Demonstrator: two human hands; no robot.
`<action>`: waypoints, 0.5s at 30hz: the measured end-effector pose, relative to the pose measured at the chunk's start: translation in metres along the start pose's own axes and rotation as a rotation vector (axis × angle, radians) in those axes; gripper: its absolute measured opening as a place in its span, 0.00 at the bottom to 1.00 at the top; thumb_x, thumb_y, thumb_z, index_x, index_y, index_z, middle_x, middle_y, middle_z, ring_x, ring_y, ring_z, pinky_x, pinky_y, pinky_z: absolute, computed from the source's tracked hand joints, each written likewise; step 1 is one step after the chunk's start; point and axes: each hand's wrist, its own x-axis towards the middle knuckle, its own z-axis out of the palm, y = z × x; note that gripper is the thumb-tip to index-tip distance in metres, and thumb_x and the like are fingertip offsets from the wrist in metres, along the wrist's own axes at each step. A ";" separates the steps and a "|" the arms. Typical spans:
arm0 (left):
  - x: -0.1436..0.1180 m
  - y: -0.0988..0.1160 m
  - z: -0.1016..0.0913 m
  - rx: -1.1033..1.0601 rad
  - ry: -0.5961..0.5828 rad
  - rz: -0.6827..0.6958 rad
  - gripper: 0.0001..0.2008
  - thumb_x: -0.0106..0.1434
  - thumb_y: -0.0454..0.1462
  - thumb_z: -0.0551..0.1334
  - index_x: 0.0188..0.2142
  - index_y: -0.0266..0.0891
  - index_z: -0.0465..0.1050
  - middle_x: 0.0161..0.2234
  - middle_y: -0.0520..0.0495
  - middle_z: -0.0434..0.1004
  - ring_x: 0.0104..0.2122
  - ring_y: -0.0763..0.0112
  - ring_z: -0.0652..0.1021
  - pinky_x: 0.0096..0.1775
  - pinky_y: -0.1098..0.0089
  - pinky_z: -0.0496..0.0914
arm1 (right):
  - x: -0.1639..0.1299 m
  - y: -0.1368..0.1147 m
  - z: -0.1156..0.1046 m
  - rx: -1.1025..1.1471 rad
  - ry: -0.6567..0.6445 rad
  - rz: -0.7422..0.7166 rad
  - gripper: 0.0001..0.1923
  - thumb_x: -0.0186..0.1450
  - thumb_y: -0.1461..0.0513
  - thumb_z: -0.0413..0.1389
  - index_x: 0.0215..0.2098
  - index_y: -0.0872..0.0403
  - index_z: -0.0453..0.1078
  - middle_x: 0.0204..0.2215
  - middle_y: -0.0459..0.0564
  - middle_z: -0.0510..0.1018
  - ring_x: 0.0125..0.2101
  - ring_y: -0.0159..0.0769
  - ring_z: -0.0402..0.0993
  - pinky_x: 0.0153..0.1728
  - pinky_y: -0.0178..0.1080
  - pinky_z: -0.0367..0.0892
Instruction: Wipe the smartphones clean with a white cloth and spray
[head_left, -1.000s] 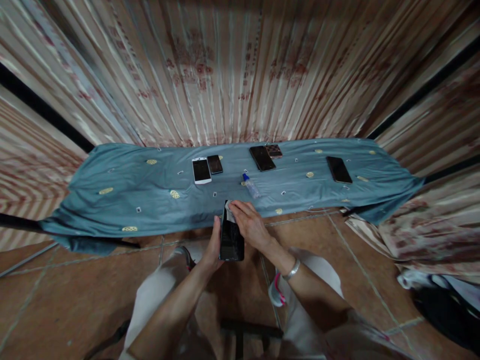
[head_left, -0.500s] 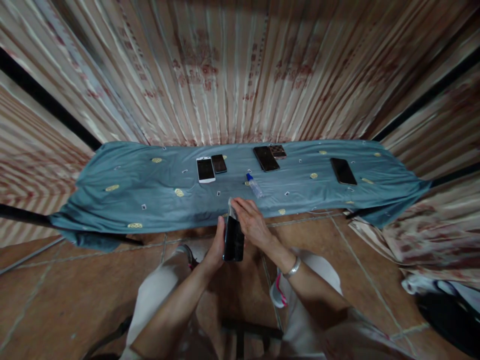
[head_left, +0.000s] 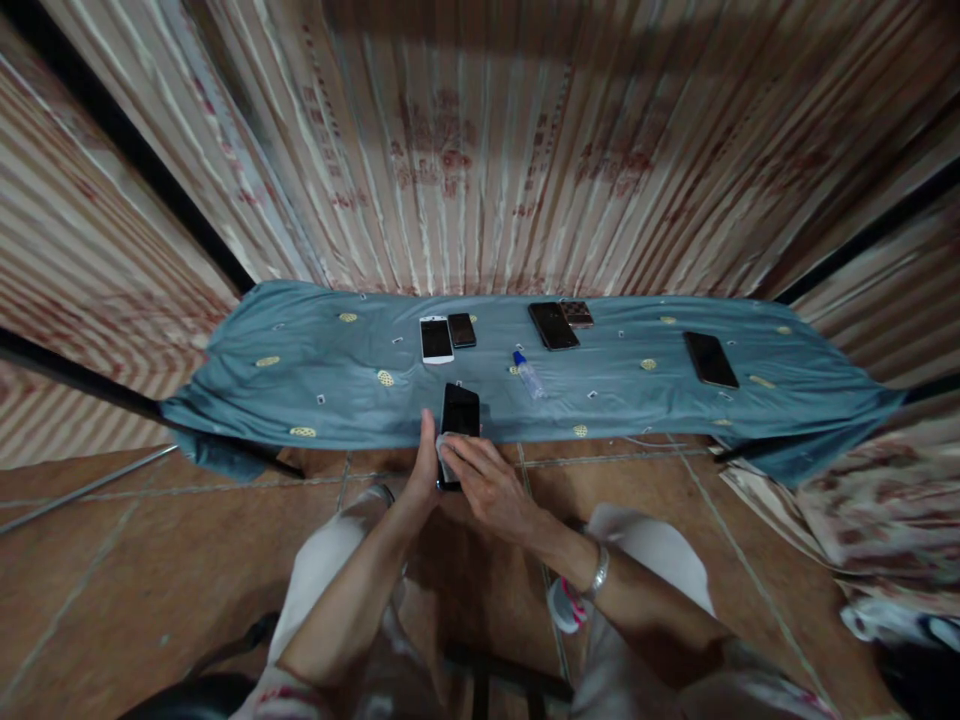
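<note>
Gripping the black phone (head_left: 459, 418) by its long edge, the left hand (head_left: 426, 478) holds it just in front of the blue cloth (head_left: 300, 370); the right hand (head_left: 487, 485) presses a wipe (head_left: 444, 447) on the lower glass: rigid, light, slippery, fragile, so hold the edges

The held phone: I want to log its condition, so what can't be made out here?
- Head view: lower part of the black phone is covered by the right hand and white cloth.
- Its back faces away; left hand hides that edge.
- Screen scratches: too small, too dark.
</note>
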 end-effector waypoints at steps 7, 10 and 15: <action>-0.010 0.015 0.003 0.050 0.020 0.003 0.42 0.64 0.61 0.41 0.35 0.26 0.79 0.23 0.40 0.79 0.22 0.66 0.78 0.25 0.71 0.71 | -0.002 -0.012 0.001 0.038 -0.034 -0.068 0.28 0.69 0.71 0.43 0.66 0.54 0.54 0.56 0.57 0.71 0.57 0.44 0.65 0.57 0.50 0.68; -0.008 0.019 0.006 0.035 0.018 0.030 0.43 0.65 0.61 0.41 0.36 0.25 0.79 0.23 0.39 0.80 0.22 0.65 0.78 0.25 0.71 0.71 | -0.001 -0.009 -0.001 0.053 -0.046 -0.081 0.27 0.70 0.71 0.43 0.66 0.53 0.54 0.55 0.56 0.72 0.56 0.42 0.66 0.56 0.48 0.69; -0.004 0.021 0.009 -0.016 0.025 0.053 0.37 0.67 0.58 0.43 0.43 0.28 0.78 0.27 0.38 0.82 0.26 0.63 0.81 0.28 0.69 0.74 | 0.002 0.002 -0.004 0.014 -0.035 -0.092 0.27 0.69 0.72 0.43 0.66 0.54 0.54 0.55 0.57 0.71 0.56 0.42 0.65 0.56 0.47 0.69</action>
